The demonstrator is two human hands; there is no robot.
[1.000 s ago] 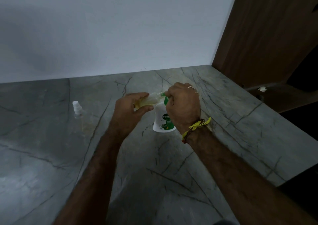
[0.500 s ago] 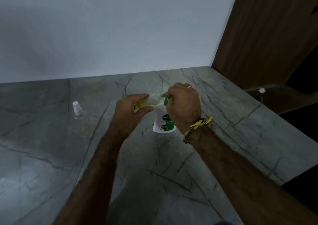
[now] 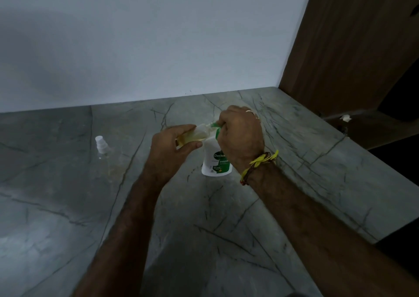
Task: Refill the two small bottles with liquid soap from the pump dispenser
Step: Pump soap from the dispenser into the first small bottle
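The left hand [image 3: 169, 148] grips a part-filled small bottle [image 3: 192, 135] at the nozzle while the right hand [image 3: 240, 135] clasps the pump dispenser [image 3: 215, 160]; the second bottle [image 3: 102, 148] apparently awaits filling.

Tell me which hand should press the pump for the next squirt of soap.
The right hand. It already sits on top of the soap dispenser, over the green pump, while the left hand holds the small bottle tilted at the nozzle and cannot let go.

Counted on the desk [image 3: 226, 240]
Two small bottles [image 3: 192, 135] [image 3: 102, 145], one pump dispenser [image 3: 215, 162] and two hands [image 3: 169, 151] [image 3: 241, 138] are seen.
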